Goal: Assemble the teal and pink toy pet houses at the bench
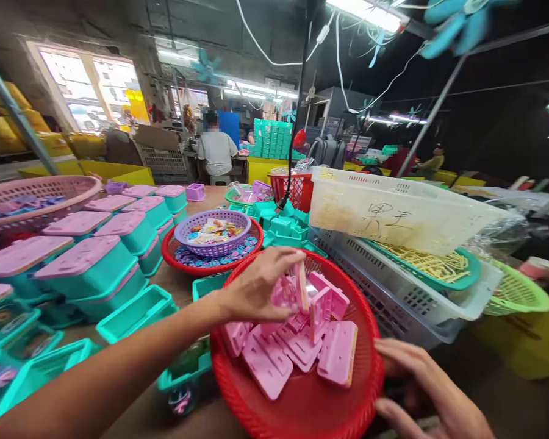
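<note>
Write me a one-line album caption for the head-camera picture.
Left hand holds a pink plastic piece above a red basket of pink parts; right hand at the basket's rim.

The left hand (251,286) grips a pink plastic piece (298,292) above a round red plastic basket (311,408), in which flat pink plastic lids (269,366) lie heaped. The right hand (432,375) is at the basket's right rim, thumb and fingers spread. Teal plastic boxes with pink lids (91,268) stand stacked to the left on a brown bench (217,194); a white perforated plastic crate (393,210) sits tilted on the right.
</note>
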A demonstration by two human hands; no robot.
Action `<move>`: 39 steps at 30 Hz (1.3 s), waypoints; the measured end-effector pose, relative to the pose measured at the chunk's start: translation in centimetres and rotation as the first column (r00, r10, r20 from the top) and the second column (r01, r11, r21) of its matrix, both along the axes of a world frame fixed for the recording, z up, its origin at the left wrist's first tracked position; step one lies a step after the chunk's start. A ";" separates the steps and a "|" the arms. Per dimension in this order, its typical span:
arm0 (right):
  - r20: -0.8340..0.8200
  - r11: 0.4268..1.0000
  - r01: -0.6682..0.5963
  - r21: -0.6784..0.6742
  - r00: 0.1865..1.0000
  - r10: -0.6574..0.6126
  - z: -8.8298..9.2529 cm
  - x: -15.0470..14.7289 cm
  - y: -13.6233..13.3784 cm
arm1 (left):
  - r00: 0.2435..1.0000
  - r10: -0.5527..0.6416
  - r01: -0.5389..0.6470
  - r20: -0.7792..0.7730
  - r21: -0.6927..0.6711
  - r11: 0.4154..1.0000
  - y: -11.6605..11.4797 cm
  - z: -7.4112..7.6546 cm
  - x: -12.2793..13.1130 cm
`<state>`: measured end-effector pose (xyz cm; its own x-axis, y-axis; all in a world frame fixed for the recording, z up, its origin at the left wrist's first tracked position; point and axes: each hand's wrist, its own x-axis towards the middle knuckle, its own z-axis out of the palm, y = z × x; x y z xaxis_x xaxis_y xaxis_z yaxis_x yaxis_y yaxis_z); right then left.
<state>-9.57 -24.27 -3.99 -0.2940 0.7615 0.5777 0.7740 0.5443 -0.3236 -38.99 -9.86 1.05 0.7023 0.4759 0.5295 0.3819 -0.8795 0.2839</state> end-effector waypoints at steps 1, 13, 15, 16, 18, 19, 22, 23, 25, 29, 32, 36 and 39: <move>-0.050 0.998 0.047 -0.035 0.998 -0.049 1.2 -1.1 0.8 | 0.999 -0.033 0.034 -0.028 0.035 0.999 -0.7 -0.1 1.0; -0.552 0.829 -0.398 -0.393 0.823 0.133 3.6 -12.3 20.2 | 0.972 0.218 -0.233 0.092 0.214 0.949 6.9 -0.3 -0.3; -0.650 0.786 -0.469 -0.403 0.751 0.116 3.6 -13.3 22.3 | 0.949 0.277 -0.297 0.151 0.130 0.946 8.6 -0.5 -1.3; -0.692 0.757 -0.507 -0.412 0.715 0.102 3.7 -13.6 22.9 | 0.930 0.315 -0.332 0.191 0.065 0.941 9.3 -0.6 -1.7; -0.749 0.696 -0.570 -0.437 0.659 0.069 3.7 -14.1 23.8 | 0.893 0.372 -0.370 0.253 -0.057 0.927 9.9 -0.7 -2.3; -0.768 0.671 -0.594 -0.443 0.638 0.058 3.6 -14.1 24.0 | 0.885 0.381 -0.370 0.268 -0.095 0.924 10.1 -0.7 -2.5; -0.804 0.645 -0.635 -0.426 0.593 0.053 3.5 -14.0 24.3 | 0.894 0.346 -0.333 0.286 -0.096 0.938 10.1 -0.5 -3.0; -0.812 0.639 -0.644 -0.421 0.582 0.051 3.5 -13.9 24.4 | 0.899 0.332 -0.320 0.284 -0.089 0.943 10.2 -0.4 -3.2; -0.822 0.623 -0.653 -0.430 0.568 0.029 3.4 -13.7 24.8 | 0.913 0.309 -0.294 0.265 -0.094 0.951 10.4 -0.1 -3.7; -0.817 0.590 -0.645 -0.485 0.576 -0.042 3.4 -13.9 25.6 | 0.939 0.258 -0.221 0.228 -0.179 0.959 11.2 0.1 -5.0; -0.812 0.570 -0.645 -0.509 0.579 -0.071 3.7 -14.5 25.7 | 0.931 0.277 -0.221 0.237 -0.235 0.947 11.5 -0.2 -5.8; -0.790 0.534 -0.652 -0.539 0.611 -0.051 4.2 -15.7 25.1 | 0.924 0.329 -0.285 0.194 -0.221 0.933 11.7 -1.3 -5.9; -0.767 0.530 -0.640 -0.557 0.641 -0.032 4.3 -17.1 25.1 | 0.925 0.353 -0.333 0.143 -0.146 0.931 12.1 -1.8 -5.7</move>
<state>-26.66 0.81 0.32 -0.4310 0.9022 -0.0142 0.0110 -0.0105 -0.9999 -44.69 2.27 -0.73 0.3928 0.7376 0.5492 0.5937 -0.6595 0.4611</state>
